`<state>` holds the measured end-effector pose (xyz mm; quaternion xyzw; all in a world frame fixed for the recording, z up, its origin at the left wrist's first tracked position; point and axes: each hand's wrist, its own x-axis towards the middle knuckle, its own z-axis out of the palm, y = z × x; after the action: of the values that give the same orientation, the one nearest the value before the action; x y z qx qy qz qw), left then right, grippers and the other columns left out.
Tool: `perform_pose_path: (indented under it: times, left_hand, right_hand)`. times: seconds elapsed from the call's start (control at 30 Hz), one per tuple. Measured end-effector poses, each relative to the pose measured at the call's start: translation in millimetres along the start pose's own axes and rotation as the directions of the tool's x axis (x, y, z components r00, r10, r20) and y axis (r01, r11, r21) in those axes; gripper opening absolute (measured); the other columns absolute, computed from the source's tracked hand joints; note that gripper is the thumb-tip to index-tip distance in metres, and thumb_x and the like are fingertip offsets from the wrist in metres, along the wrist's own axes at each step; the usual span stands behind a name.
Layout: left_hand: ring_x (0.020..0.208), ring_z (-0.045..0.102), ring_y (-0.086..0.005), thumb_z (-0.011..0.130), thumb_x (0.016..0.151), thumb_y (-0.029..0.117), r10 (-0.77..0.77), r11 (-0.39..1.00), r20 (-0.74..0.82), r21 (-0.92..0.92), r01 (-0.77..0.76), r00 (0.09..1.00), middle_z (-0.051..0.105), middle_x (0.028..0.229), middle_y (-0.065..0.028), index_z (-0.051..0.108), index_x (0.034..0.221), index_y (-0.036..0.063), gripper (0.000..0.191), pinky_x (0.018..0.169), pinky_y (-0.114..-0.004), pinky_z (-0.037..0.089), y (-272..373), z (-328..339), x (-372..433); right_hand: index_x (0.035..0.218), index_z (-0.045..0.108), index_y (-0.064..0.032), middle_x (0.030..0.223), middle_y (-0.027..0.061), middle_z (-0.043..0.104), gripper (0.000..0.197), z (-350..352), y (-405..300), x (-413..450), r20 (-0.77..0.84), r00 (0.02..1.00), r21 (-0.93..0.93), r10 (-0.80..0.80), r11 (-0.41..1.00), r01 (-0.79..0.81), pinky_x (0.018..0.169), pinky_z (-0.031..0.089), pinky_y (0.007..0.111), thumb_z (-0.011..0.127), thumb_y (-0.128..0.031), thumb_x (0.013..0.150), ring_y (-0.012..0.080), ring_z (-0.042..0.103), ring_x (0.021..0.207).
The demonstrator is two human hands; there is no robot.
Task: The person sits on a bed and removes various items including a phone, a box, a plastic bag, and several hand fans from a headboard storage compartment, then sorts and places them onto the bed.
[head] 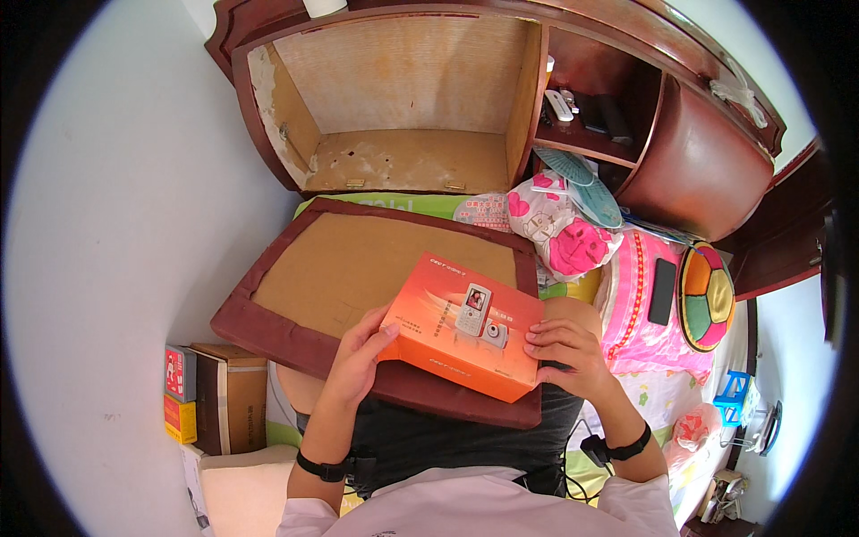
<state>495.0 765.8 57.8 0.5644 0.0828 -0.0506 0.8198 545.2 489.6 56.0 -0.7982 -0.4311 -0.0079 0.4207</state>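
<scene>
An orange cardboard mobile phone box (429,302), printed with a phone, is held between both hands. My left hand (359,356) grips its left end, thumb on the top face. My right hand (570,349) holds the right end, with fingers on the top edge and the thumb near the lower corner. Beneath the box, a padded panel (322,268) with a dark red border and a tan middle lies tilted across my lap. The box hides part of the panel.
Ahead stands a headboard cabinet with an open compartment (409,161). To the right are a heart-patterned bag (564,235), hand fans (590,194), a black phone (662,292) and a round patchwork cushion (707,297). Cardboard boxes (245,403) stand at the left by the wall.
</scene>
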Motion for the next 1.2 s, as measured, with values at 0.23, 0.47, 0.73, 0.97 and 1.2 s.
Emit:
perform_pose_path:
  times: [0.23,0.47,0.73,0.97,1.2]
  left_hand:
    - [0.097,0.038,-0.0131,0.047,0.074,0.011,0.024,0.997,0.042,0.067,-0.027,0.999,0.042,0.102,-0.0083,0.039,0.105,-0.0052,0.036,0.083,-0.023,0.027,-3,-2,1]
    - [0.091,0.04,-0.0115,0.049,0.074,0.011,0.081,0.985,-0.001,0.155,-0.08,0.997,0.045,0.096,-0.0062,0.042,0.102,-0.0047,0.033,0.08,-0.022,0.029,-6,4,4]
    - [0.086,0.044,-0.0112,0.047,0.075,0.011,0.05,0.999,-0.136,0.011,-0.049,0.99,0.048,0.094,-0.0078,0.044,0.099,-0.0072,0.03,0.077,-0.022,0.032,-1,8,0]
    - [0.088,0.045,-0.0127,0.044,0.076,0.009,0.057,0.975,-0.254,-0.196,-0.109,0.966,0.048,0.096,-0.0081,0.042,0.101,-0.0073,0.03,0.077,-0.022,0.034,10,17,0]
    - [0.089,0.044,-0.0112,0.046,0.075,0.008,0.081,0.996,-0.254,-0.026,-0.091,0.964,0.048,0.098,-0.0079,0.042,0.101,-0.0066,0.03,0.078,-0.021,0.032,1,12,0]
  right_hand:
    - [0.079,0.056,-0.0023,0.082,0.0076,0.053,0.035,-1,-1,-2,-0.006,1.0,0.013,0.024,1.0,-0.024,0.071,0.04,0.033,0.064,-0.017,0.049,0.0239,0.049,0.082]
    - [0.086,0.054,-0.0034,0.092,0.0088,0.05,0.039,-2,-1,-7,0.016,0.996,0.063,0.082,0.995,-0.083,0.073,0.038,0.033,0.064,-0.019,0.052,0.025,0.047,0.087]
    - [0.106,0.04,-0.0051,0.114,0.0148,0.029,0.059,4,-8,-10,0.032,0.958,0.029,0.285,0.958,-0.286,0.083,0.029,0.034,0.063,-0.032,0.058,0.0285,0.033,0.103]
    - [0.109,0.034,-0.0029,0.114,0.0142,0.031,0.059,-6,-18,3,-0.06,0.938,0.068,0.341,0.939,-0.337,0.087,0.023,0.034,0.061,-0.027,0.062,0.0272,0.03,0.105]
    - [0.1,0.042,-0.0018,0.089,0.0131,0.05,0.053,-50,-80,31,-0.43,0.882,0.262,-0.193,0.908,0.326,0.068,0.038,0.036,0.064,-0.027,0.058,0.0222,0.049,0.076]
